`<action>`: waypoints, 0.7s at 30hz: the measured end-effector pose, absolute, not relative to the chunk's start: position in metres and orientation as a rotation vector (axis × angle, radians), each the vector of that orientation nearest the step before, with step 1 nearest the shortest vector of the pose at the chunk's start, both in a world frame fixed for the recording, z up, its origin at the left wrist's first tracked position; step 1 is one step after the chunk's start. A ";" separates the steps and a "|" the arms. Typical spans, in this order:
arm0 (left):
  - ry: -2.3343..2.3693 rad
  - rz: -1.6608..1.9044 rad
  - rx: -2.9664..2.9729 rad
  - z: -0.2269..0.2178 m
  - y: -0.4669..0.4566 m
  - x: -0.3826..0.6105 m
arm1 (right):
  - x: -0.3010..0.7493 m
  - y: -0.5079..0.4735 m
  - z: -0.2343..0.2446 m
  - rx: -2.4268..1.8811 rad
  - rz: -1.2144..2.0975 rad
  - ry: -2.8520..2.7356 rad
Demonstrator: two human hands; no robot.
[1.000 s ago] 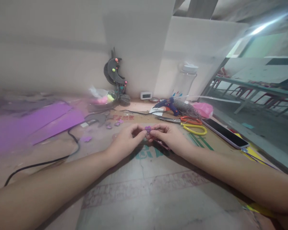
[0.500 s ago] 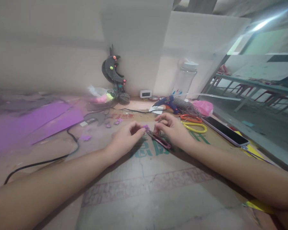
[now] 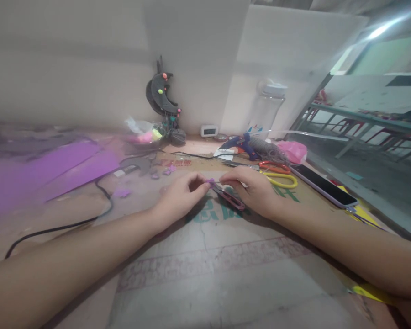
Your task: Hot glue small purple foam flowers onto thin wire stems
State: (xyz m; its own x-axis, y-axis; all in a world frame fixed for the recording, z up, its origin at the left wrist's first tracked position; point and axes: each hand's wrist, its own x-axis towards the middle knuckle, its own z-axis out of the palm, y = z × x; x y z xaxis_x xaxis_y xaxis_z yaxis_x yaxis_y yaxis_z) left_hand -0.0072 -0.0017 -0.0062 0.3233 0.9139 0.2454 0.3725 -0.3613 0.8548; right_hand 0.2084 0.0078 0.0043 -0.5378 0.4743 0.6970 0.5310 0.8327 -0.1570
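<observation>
My left hand pinches a small purple foam flower between thumb and fingertips, just above the cardboard sheet. My right hand is closed beside it, fingertips almost touching the flower, and seems to hold something thin that I cannot make out. A small pink thread snipper lies on the cardboard directly under the two hands, partly hidden by the right one.
Behind the right hand lie yellow and orange scissors, a blue glue gun, a phone and a pink bag. Purple foam sheets and a black cable lie left; a dark crescent ornament leans on the wall.
My right hand drew back from the flower toward the scissors, then returned to it with fingers pinched. The left hand kept the flower almost still. The snipper came into sight.
</observation>
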 end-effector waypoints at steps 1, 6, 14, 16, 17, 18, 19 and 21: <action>1.131 0.985 1.892 -0.006 -0.002 -0.007 | 0.208 0.008 0.005 -0.713 -0.117 -2.230; 1.139 0.981 1.907 -0.007 0.000 -0.008 | 0.209 0.010 0.007 -0.731 -0.199 -2.186; 1.117 1.005 1.889 -0.008 0.000 -0.008 | 0.210 0.000 0.016 -0.826 0.018 -2.135; 1.109 1.010 1.879 -0.007 0.000 -0.007 | 0.210 -0.005 0.018 -0.851 0.181 -2.092; 1.108 1.012 1.877 -0.007 0.000 -0.007 | 0.209 -0.007 0.018 -0.846 0.208 -2.085; 1.106 1.014 1.881 -0.007 0.000 -0.007 | 0.209 -0.008 0.018 -0.830 0.194 -2.095; 1.106 1.014 1.888 -0.007 0.000 -0.007 | 0.208 -0.008 0.018 -0.806 0.146 -2.118; 1.109 1.009 1.903 -0.007 0.000 -0.007 | 0.207 -0.008 0.018 -0.743 0.015 -2.173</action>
State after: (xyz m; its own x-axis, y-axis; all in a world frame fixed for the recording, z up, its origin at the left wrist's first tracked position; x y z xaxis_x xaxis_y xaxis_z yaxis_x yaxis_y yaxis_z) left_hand -0.0074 -0.0003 -0.0066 0.3287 0.9044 0.2720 0.3558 -0.3854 0.8514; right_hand 0.2075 -0.0076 0.0183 -0.4892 0.5144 0.7044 0.5048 0.8255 -0.2523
